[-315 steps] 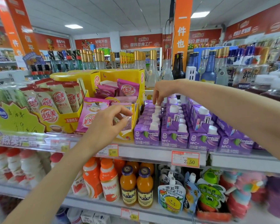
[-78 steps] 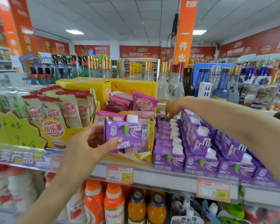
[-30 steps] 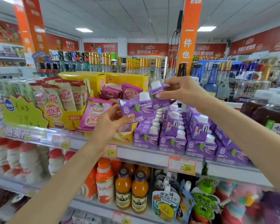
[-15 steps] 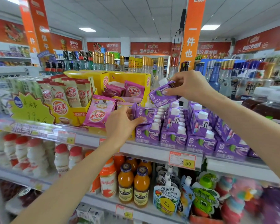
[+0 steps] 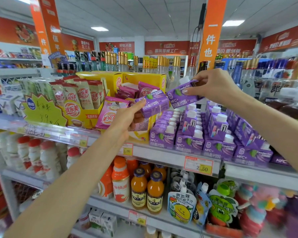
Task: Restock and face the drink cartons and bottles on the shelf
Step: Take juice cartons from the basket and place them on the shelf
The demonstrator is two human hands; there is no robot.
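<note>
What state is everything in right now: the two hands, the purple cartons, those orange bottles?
Left hand: grips one purple carton.
Left carton: tilted, held clear of the shelf.
Right hand: pinches another purple carton.
Right carton: tilted, also in the air.
Shelved cartons: upright in rows, caps on.
Orange bottles: upright, capped.

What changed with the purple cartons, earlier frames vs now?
Since 10.5 s ago each hand has taken a purple carton. The left hand has lifted the left carton off the front row in the last half second, up beside the right carton pinched by the right hand. Shelved carton rows and price tags unchanged.
</note>
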